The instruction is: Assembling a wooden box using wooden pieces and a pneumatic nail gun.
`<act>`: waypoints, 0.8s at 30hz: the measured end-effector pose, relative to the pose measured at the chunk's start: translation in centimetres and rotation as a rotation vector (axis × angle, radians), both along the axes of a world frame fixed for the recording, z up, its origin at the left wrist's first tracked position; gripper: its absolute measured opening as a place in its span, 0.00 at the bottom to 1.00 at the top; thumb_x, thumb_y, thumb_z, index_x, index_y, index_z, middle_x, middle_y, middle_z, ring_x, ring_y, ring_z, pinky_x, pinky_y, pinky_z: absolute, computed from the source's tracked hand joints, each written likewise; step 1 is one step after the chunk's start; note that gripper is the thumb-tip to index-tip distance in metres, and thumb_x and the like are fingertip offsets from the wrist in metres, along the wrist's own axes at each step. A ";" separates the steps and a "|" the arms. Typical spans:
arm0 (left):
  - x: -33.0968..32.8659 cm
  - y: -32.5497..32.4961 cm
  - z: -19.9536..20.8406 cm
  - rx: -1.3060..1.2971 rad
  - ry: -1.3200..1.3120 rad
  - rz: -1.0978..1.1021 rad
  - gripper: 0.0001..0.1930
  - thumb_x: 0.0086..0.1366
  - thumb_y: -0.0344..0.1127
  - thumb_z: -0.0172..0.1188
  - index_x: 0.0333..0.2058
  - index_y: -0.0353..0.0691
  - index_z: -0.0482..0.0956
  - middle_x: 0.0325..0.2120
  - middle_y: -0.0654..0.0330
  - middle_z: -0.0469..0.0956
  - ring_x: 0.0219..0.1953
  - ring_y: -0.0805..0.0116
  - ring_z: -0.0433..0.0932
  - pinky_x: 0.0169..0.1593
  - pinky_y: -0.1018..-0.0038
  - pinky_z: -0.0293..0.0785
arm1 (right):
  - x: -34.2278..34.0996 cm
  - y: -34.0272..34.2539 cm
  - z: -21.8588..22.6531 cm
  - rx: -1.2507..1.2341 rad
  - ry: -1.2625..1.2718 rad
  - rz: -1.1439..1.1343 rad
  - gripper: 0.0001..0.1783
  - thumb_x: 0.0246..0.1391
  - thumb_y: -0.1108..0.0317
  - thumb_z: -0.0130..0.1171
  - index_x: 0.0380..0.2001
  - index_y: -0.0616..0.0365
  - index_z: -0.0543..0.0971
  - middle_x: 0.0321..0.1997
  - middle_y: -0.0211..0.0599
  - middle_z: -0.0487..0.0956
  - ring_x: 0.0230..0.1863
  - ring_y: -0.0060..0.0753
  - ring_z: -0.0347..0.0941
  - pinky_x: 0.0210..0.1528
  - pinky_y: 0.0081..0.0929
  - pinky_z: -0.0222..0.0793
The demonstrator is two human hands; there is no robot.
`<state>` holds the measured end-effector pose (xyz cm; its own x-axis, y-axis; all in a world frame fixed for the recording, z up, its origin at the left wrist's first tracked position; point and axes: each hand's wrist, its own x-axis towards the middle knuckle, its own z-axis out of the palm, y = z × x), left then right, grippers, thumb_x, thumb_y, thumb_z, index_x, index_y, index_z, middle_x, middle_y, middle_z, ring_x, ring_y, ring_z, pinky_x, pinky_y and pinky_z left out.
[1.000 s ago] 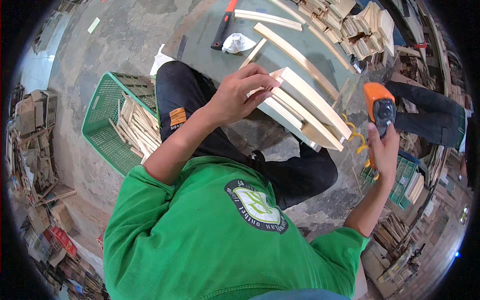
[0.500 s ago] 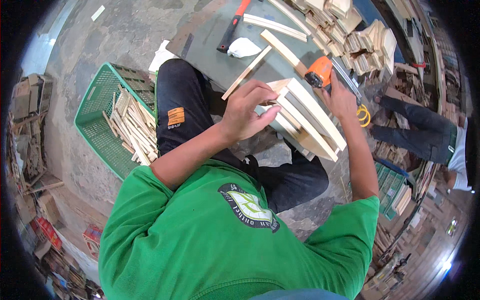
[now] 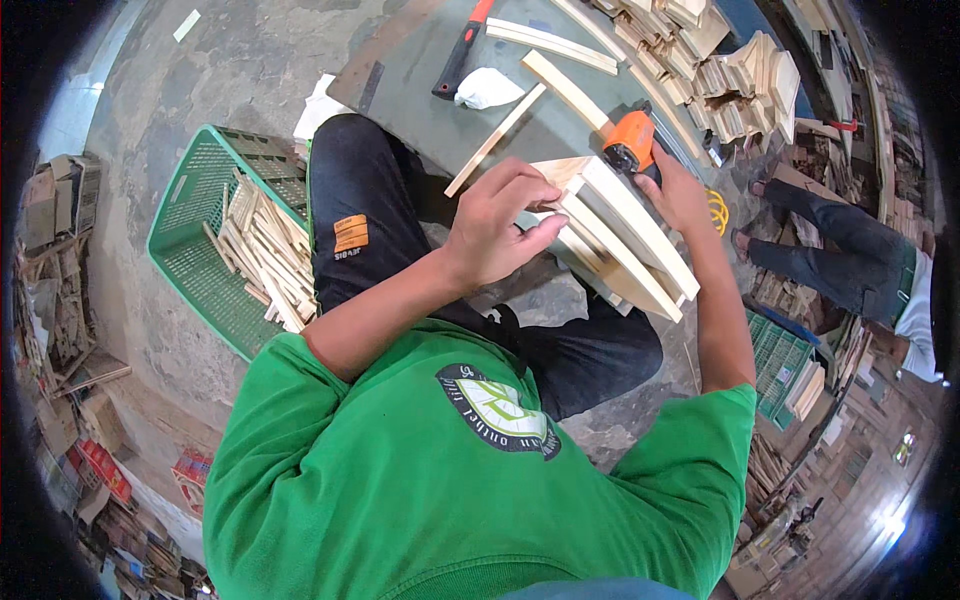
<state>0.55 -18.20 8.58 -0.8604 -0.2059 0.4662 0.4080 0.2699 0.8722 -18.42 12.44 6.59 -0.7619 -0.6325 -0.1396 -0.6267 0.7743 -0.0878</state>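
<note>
At the left, the thumb and fingers of the left hand [image 3: 500,228] are curled close at the left end of the wooden frame [image 3: 628,238]; whether this end is firmly pinched cannot be told. The frame, made of pale curved rails, is held slanting across the near edge of the table [image 3: 410,85], above the lap. It can be judged light and stiff, dry rather than slippery, with the joints at its ends likely the weakest points. A hold is best taken on an end corner or around a whole rail, with the thin inner pieces left unsqueezed.

Farther right, the orange-and-black tool [image 3: 631,140] is gripped by the right hand [image 3: 680,190], its fingers wrapped round the handle. The tool is probably heavier than the frame and hard-shelled, and is best carried by that handle.

Compared with a second ago, the left hand is kept at the same end of the frame. The loose strip [image 3: 495,140] is now seen more fully beyond it. At the right, the tool has been brought in from over the floor to beside the frame's upper end.
</note>
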 end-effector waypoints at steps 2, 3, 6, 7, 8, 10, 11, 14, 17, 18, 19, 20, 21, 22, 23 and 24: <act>-0.1 0.1 -0.2 -0.022 0.017 0.004 0.15 0.52 0.24 0.74 0.38 0.37 0.80 0.34 0.56 0.79 0.32 0.61 0.83 0.36 0.69 0.80 | 0.0 -0.1 1.7 -0.172 -0.009 -0.054 0.33 0.63 0.50 0.62 0.65 0.57 0.72 0.46 0.52 0.82 0.46 0.54 0.81 0.49 0.41 0.77; -0.2 0.2 -0.4 -0.050 0.032 0.012 0.15 0.51 0.24 0.74 0.38 0.38 0.80 0.34 0.56 0.79 0.32 0.60 0.83 0.36 0.68 0.80 | 0.1 -0.3 3.1 -0.352 -0.020 -0.103 0.28 0.63 0.52 0.63 0.60 0.59 0.78 0.46 0.52 0.82 0.46 0.53 0.81 0.50 0.39 0.76; -0.1 0.1 -0.9 -0.066 0.053 0.007 0.17 0.51 0.23 0.75 0.39 0.37 0.80 0.36 0.53 0.80 0.32 0.60 0.83 0.35 0.71 0.80 | 5.8 -6.4 10.9 -0.632 -0.188 -0.264 0.21 0.60 0.58 0.67 0.50 0.62 0.83 0.44 0.48 0.82 0.44 0.50 0.80 0.50 0.38 0.75; -0.2 0.2 -0.7 -0.069 0.053 -0.022 0.17 0.51 0.23 0.75 0.39 0.37 0.80 0.36 0.53 0.80 0.32 0.60 0.83 0.35 0.71 0.80 | 8.2 -7.9 12.5 -0.611 -0.194 -0.196 0.20 0.58 0.60 0.69 0.49 0.62 0.83 0.43 0.46 0.82 0.43 0.50 0.79 0.50 0.38 0.75; -0.2 0.4 -0.3 -0.067 0.054 0.013 0.16 0.50 0.23 0.75 0.37 0.37 0.80 0.34 0.55 0.80 0.33 0.59 0.83 0.35 0.69 0.79 | 10.2 -9.3 13.5 -0.592 -0.201 -0.132 0.20 0.55 0.63 0.71 0.48 0.62 0.83 0.42 0.44 0.81 0.43 0.49 0.79 0.50 0.38 0.75; -0.1 0.4 -0.3 -0.080 0.047 0.024 0.15 0.49 0.23 0.74 0.36 0.38 0.80 0.33 0.56 0.79 0.33 0.59 0.82 0.35 0.67 0.79 | 12.2 -11.4 13.8 -0.431 -0.019 0.027 0.19 0.46 0.65 0.75 0.42 0.58 0.83 0.46 0.38 0.81 0.46 0.47 0.77 0.50 0.38 0.74; -0.1 0.4 -0.7 -0.088 0.054 0.049 0.15 0.49 0.23 0.74 0.35 0.37 0.80 0.33 0.56 0.79 0.33 0.59 0.82 0.34 0.67 0.79 | 13.0 -12.0 13.7 -0.353 0.061 0.023 0.19 0.43 0.66 0.76 0.40 0.56 0.83 0.49 0.37 0.81 0.48 0.46 0.77 0.50 0.39 0.74; -0.4 0.8 -1.2 -0.084 0.059 0.045 0.15 0.49 0.22 0.74 0.35 0.37 0.80 0.33 0.55 0.79 0.33 0.58 0.82 0.34 0.67 0.78 | 13.8 -12.0 12.5 -0.534 0.044 -0.051 0.19 0.40 0.67 0.77 0.37 0.55 0.83 0.54 0.36 0.79 0.51 0.46 0.76 0.50 0.40 0.74; -0.4 1.0 -1.4 -0.066 0.044 0.035 0.14 0.49 0.22 0.74 0.35 0.37 0.80 0.33 0.54 0.79 0.32 0.58 0.81 0.33 0.67 0.78 | 14.3 -12.0 11.7 -0.561 0.095 -0.043 0.17 0.40 0.68 0.76 0.36 0.56 0.82 0.55 0.35 0.79 0.52 0.47 0.75 0.52 0.42 0.73; -0.4 1.1 -1.4 -0.055 0.035 0.041 0.14 0.49 0.22 0.73 0.35 0.36 0.80 0.33 0.54 0.79 0.31 0.58 0.81 0.33 0.67 0.77 | 14.3 -12.0 11.6 -0.564 0.097 -0.053 0.17 0.40 0.68 0.76 0.36 0.56 0.82 0.55 0.35 0.79 0.52 0.47 0.75 0.52 0.42 0.73; -0.4 1.1 -1.4 -0.058 0.035 0.033 0.14 0.49 0.22 0.73 0.35 0.36 0.80 0.33 0.54 0.79 0.31 0.58 0.81 0.33 0.67 0.77 | 14.3 -12.0 11.5 -0.570 0.102 -0.036 0.16 0.41 0.69 0.76 0.36 0.56 0.82 0.56 0.35 0.79 0.53 0.47 0.75 0.53 0.43 0.72; -0.2 1.1 -1.3 -0.049 0.022 0.039 0.15 0.49 0.22 0.73 0.35 0.36 0.80 0.34 0.54 0.79 0.31 0.58 0.81 0.33 0.67 0.77 | 14.4 -12.1 11.3 -0.576 0.104 -0.018 0.15 0.41 0.70 0.75 0.35 0.56 0.82 0.56 0.34 0.79 0.54 0.48 0.75 0.54 0.43 0.72; -0.1 1.1 -1.3 -0.040 0.009 0.046 0.15 0.49 0.21 0.73 0.35 0.36 0.80 0.34 0.54 0.79 0.31 0.58 0.81 0.32 0.67 0.77 | 14.4 -12.1 11.3 -0.577 0.104 -0.024 0.15 0.41 0.70 0.75 0.35 0.56 0.82 0.56 0.34 0.79 0.54 0.48 0.75 0.54 0.43 0.72; -0.1 1.1 -1.3 -0.041 0.008 0.041 0.15 0.49 0.21 0.73 0.35 0.36 0.80 0.34 0.54 0.79 0.31 0.58 0.81 0.32 0.67 0.77 | 14.5 -12.1 11.2 -0.583 0.101 -0.025 0.14 0.42 0.70 0.74 0.35 0.56 0.82 0.57 0.34 0.79 0.54 0.48 0.75 0.55 0.44 0.71; -0.1 1.0 -1.4 -0.060 0.018 0.045 0.15 0.49 0.22 0.73 0.36 0.36 0.80 0.34 0.53 0.79 0.32 0.58 0.81 0.32 0.67 0.77 | 14.6 -12.2 11.1 -0.589 0.097 -0.025 0.14 0.43 0.71 0.74 0.35 0.56 0.82 0.57 0.33 0.78 0.55 0.47 0.75 0.56 0.44 0.71; -0.1 1.0 -1.4 -0.079 0.030 0.050 0.15 0.49 0.22 0.73 0.36 0.36 0.80 0.34 0.53 0.79 0.32 0.57 0.81 0.32 0.67 0.77 | 14.6 -12.2 11.2 -0.591 0.097 -0.029 0.14 0.43 0.71 0.74 0.35 0.56 0.82 0.57 0.33 0.78 0.55 0.47 0.75 0.56 0.44 0.71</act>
<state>0.49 -17.23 7.14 -0.8355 -0.2098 0.5079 0.4175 0.3585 0.8350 -3.84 0.22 17.75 -0.7720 -0.5604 0.3000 -0.6323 0.6289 -0.4524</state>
